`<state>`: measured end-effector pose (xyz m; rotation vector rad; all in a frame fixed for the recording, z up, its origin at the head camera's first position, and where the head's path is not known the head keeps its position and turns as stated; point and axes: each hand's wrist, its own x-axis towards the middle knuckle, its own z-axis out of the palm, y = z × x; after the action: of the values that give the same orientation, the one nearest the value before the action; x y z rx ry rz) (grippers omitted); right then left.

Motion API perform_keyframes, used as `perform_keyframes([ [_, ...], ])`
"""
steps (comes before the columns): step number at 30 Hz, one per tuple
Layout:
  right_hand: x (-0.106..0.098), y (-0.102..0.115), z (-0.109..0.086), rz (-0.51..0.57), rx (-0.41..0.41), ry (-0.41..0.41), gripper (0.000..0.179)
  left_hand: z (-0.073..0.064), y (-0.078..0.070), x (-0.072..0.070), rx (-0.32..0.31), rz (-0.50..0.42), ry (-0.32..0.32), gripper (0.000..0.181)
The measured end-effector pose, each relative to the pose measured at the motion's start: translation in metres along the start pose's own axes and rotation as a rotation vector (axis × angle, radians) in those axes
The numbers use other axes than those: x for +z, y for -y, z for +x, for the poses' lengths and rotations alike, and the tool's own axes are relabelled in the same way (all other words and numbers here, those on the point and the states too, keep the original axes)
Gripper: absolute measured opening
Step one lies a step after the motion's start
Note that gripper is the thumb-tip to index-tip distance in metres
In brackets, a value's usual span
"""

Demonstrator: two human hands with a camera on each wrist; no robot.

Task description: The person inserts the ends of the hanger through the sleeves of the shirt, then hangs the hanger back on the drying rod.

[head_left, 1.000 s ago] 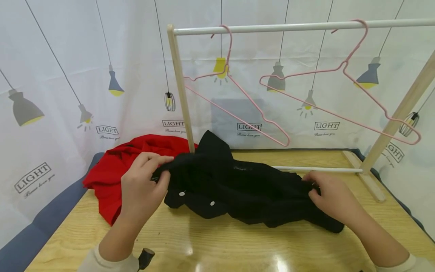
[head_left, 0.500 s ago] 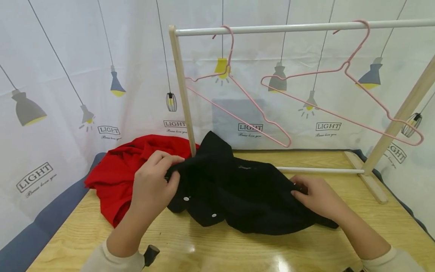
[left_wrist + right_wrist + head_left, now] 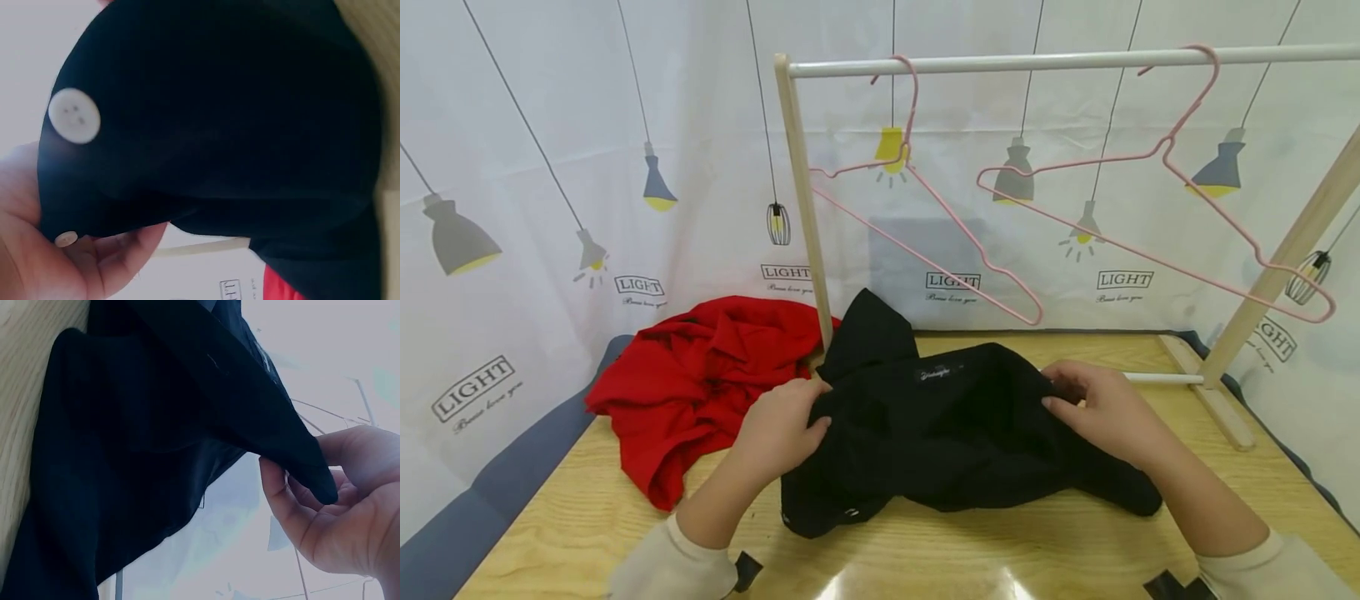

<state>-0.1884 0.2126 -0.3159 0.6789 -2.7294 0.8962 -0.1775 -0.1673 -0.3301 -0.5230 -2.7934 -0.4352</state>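
Observation:
A black shirt (image 3: 940,442) with a small pale print near its upper edge is held partly raised over the table. My left hand (image 3: 781,427) pinches its left end between thumb and fingers. With its thumb and fingers, my right hand (image 3: 1103,414) grips the upper right edge. In the left wrist view, a big white button (image 3: 74,115) and a smaller button (image 3: 65,239) show on the shirt near the left hand (image 3: 37,262). The right wrist view has the right hand (image 3: 350,506) holding a pointed corner of the cloth. Some fingertips are hidden by the fabric.
A crumpled red garment (image 3: 700,375) lies to the left. Behind the shirt stands a wooden-legged rack with a white rail (image 3: 1037,62). A pink hanger (image 3: 977,242) and another pink hanger (image 3: 1150,242) hang from it. The wooden table (image 3: 970,550) shows in front.
My left hand has moved right and down with the shirt's left end. My right hand has shifted left, then slightly up. The shirt is spread wider and its pale print shows more clearly.

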Motion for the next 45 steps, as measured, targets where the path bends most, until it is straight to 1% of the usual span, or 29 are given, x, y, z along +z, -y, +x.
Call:
perform_keyframes([
  [2,-0.002,-0.001,0.001,-0.022,-0.008,-0.004,0.018,0.001,0.001,-0.001,-0.009,-0.031,-0.015,0.026],
  [7,-0.006,-0.004,0.002,-0.077,-0.018,-0.012,0.019,0.006,0.001,-0.01,-0.038,-0.087,-0.13,0.015],
  [10,-0.005,-0.006,0.005,-0.075,-0.01,0.004,0.019,0.01,0.0,-0.015,-0.048,-0.111,-0.165,0.012],
  [12,-0.003,-0.008,0.007,-0.062,-0.001,0.029,0.018,0.014,-0.001,-0.016,-0.052,-0.127,-0.161,0.012],
  [16,0.0,-0.013,0.007,-0.041,0.023,0.1,0.019,0.021,-0.001,-0.015,-0.065,-0.153,-0.134,0.013],
  [20,-0.002,-0.013,0.003,-0.013,0.042,0.156,0.024,0.026,0.001,-0.015,-0.077,-0.157,-0.106,0.013],
  [23,-0.007,-0.012,-0.001,0.04,0.065,0.196,0.026,0.028,0.003,-0.016,-0.079,-0.155,-0.079,0.014],
  [25,-0.012,-0.01,-0.003,0.047,0.068,0.196,0.026,0.03,0.004,-0.017,-0.074,-0.158,-0.067,0.014],
  [27,-0.02,-0.008,-0.005,0.031,0.08,0.177,0.026,0.031,0.004,-0.017,-0.063,-0.155,-0.06,0.014],
  [30,-0.038,-0.007,-0.007,-0.07,0.075,0.103,0.025,0.034,0.003,-0.018,-0.049,-0.143,-0.053,0.013],
  [34,-0.064,-0.009,-0.007,-0.198,0.082,0.043,0.027,0.035,0.002,-0.021,-0.039,-0.133,-0.043,0.012],
  [36,-0.077,-0.01,-0.006,-0.234,0.102,0.036,0.031,0.036,0.001,-0.022,-0.039,-0.132,-0.042,0.012],
  [38,-0.09,-0.012,-0.005,-0.288,0.128,0.012,0.035,0.036,0.0,-0.022,-0.039,-0.131,-0.039,0.012],
  [43,-0.122,-0.009,0.001,-0.486,0.203,-0.082,0.041,0.035,0.001,-0.022,-0.047,-0.122,-0.031,0.012],
  [45,-0.135,-0.008,0.007,-0.539,0.227,-0.116,0.042,0.035,0.001,-0.022,-0.052,-0.119,-0.029,0.012],
])
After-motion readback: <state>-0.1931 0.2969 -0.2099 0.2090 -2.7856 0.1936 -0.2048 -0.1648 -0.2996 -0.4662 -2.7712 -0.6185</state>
